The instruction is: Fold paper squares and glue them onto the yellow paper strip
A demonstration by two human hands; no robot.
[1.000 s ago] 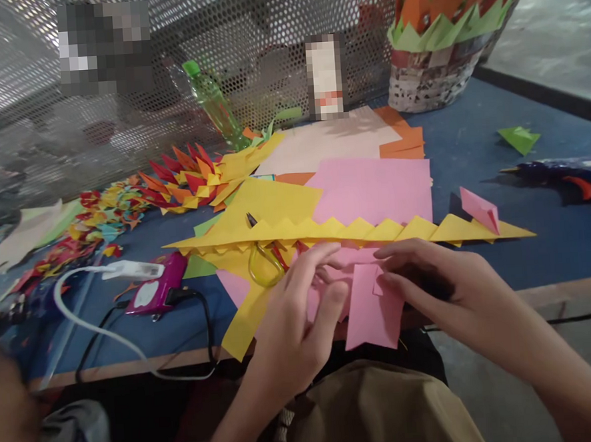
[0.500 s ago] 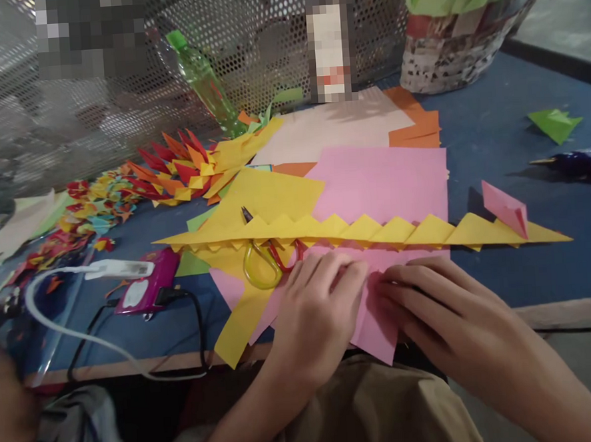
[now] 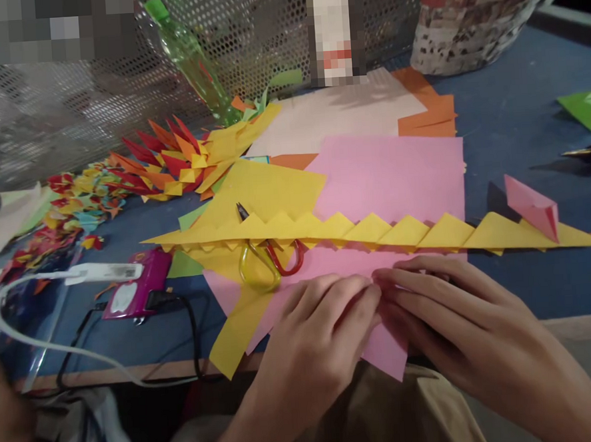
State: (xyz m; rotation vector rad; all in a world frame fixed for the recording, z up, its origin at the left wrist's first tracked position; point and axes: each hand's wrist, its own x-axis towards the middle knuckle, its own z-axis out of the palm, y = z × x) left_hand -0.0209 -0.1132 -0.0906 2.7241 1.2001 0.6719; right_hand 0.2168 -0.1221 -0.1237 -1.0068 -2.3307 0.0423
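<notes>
My left hand [image 3: 322,326] and my right hand [image 3: 456,311] meet at the table's front edge, fingertips closed together on pink paper [image 3: 390,345]. The fingers cover the pinched part, so its folds cannot be made out. Just beyond them lies a long yellow folded paper strip [image 3: 321,229] with a row of triangular points. A small folded pink paper piece [image 3: 535,206] stands at its right end. Scissors [image 3: 243,212] with one yellow and one red handle loop lie under the strip, left of my hands.
Pink sheets [image 3: 397,168] and yellow sheets [image 3: 268,186] overlap beyond the strip. At left are a purple device [image 3: 136,284] with cables and a heap of folded paper pieces [image 3: 91,197]. A green bottle [image 3: 193,60] leans at the back, near a paper-covered basket [image 3: 464,30].
My hands have drawn closer together, fingertips now touching over the pink paper. The view has shifted slightly, so the things at the right sit farther right.
</notes>
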